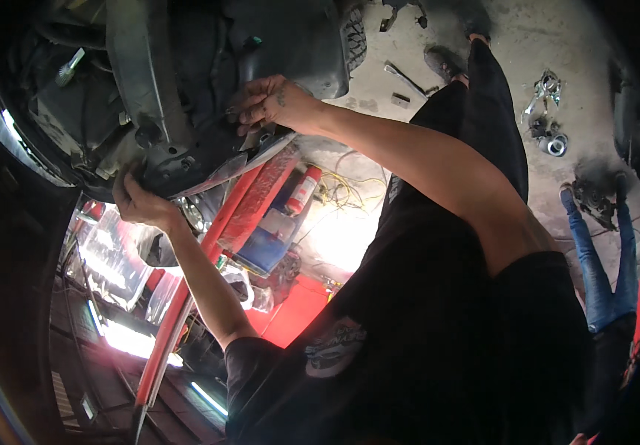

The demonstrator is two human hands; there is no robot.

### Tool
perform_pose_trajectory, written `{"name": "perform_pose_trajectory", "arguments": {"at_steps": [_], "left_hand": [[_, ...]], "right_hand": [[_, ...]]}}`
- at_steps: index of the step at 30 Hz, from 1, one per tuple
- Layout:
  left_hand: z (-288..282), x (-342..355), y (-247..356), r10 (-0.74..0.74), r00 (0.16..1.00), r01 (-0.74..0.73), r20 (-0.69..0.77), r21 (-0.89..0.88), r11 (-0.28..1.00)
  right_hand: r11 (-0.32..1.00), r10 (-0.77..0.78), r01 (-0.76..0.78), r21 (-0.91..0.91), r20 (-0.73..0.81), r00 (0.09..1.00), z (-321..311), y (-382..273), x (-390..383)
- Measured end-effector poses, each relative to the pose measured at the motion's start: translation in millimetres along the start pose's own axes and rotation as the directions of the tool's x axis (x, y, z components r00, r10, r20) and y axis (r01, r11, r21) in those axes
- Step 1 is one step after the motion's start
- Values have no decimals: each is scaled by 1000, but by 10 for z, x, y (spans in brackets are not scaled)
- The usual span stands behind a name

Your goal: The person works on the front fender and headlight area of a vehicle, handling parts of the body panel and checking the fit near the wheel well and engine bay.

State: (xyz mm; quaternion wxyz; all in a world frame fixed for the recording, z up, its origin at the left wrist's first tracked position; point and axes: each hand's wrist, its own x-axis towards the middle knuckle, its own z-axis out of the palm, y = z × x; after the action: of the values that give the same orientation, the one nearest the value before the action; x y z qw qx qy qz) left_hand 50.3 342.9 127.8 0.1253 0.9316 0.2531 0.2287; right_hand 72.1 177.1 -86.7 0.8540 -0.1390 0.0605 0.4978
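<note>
Above me is the underside of a raised vehicle, with a dark plastic panel (pixel 290 44) and wheel-arch parts. My right hand (pixel 268 104) is at the panel, its thumb and fingers pinched together. Something tiny may be at its fingertips, but I cannot make it out. My left hand (pixel 140 202) reaches up to the lower edge of the black underbody cover (pixel 175 165), and its fingertips are partly hidden behind it. A grey metal bar (pixel 138 59) runs between the hands. Left of that bar, a ribbed light-coloured fitting (pixel 70 68) stands out against the dark parts.
A red lift post (pixel 223 215) rises beside my left arm. Behind it are a fire extinguisher (pixel 305 189), a blue bin (pixel 264 245) and yellow cable (pixel 342 189). On the concrete floor lie a bar-like tool (pixel 405 78) and metal parts (pixel 546 89). Someone in jeans (pixel 594 259) stands at right.
</note>
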Motion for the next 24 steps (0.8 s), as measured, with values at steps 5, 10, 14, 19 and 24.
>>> {"name": "perform_pose_trajectory", "arguments": {"at_steps": [5,10,14,19,24], "left_hand": [[-16,6,-24,25,1000,-25,4,11,1000],[-33,5,-54,18,1000,-18,-14,-2,1000],[-14,0,-52,22,999,-23,-24,-38,999],[-25,-6,-2,36,999,-36,-23,21,999],[-43,-9,-40,53,998,-52,-30,43,998]], "right_hand": [[999,-32,31,16,72,997,-24,-28,3],[998,-40,36,50,92,995,-28,-26,-9],[996,22,-28,86,70,997,-13,-31,-13],[1000,24,-24,-18,31,999,-13,-84,27],[995,25,-23,-93,20,999,-4,-179,50]]}}
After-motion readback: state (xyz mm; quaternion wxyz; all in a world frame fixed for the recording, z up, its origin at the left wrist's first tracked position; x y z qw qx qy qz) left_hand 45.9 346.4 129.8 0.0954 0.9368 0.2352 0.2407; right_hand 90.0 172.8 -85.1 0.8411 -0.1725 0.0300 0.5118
